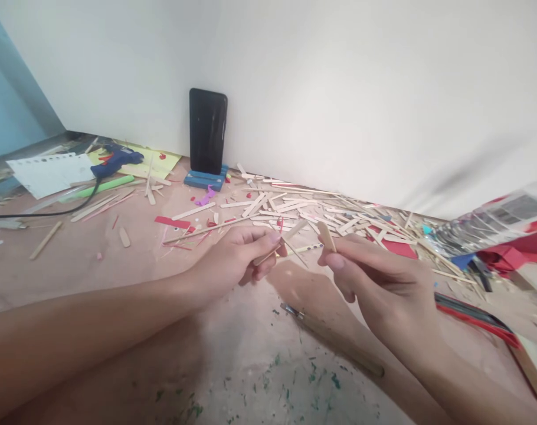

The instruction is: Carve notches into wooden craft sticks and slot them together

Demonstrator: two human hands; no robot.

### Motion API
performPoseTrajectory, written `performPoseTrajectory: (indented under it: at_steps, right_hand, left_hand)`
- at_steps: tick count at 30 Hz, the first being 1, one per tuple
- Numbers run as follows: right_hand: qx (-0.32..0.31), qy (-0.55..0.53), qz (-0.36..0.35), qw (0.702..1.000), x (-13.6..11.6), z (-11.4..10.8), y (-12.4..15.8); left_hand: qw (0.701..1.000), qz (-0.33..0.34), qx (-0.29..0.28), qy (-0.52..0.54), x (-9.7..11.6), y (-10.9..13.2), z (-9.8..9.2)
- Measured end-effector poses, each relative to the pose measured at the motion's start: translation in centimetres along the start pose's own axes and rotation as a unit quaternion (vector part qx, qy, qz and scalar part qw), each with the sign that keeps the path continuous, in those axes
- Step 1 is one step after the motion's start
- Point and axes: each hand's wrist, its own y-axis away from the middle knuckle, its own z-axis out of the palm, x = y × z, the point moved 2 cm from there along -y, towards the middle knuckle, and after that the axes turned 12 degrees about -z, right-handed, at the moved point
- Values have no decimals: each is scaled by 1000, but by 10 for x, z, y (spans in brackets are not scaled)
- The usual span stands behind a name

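My left hand is closed in a pinch around thin wooden craft stick pieces, which stick out past the fingertips at different angles. Whether these pieces are joined I cannot tell. Between the thumb and fingers of my right hand is a short piece of craft stick with its free end pointing up. The two hands are held apart above the table, close to each other. Below them a craft knife with a long handle lies on the table surface.
Many loose craft sticks lie heaped along the wall. A black phone stands upright in a blue holder. At the left are a blue glue gun and notebook paper. Clear plastic packaging and a red-edged tool lie right.
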Motion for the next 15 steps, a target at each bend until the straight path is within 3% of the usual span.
performPoseTrajectory:
  at_steps: [4,7,15]
  right_hand:
    - [-62,-68,-2,996,-1,3,2]
    - [-63,-111,15,992,1,4,4]
    - [-22,17,-61,998,1,4,9]
  left_hand:
    - [999,-13,-11,35,-2,2,1]
    - [1000,-8,-11,21,-4,1,-1]
    - [1000,-12,2,27,-6,-2,-2]
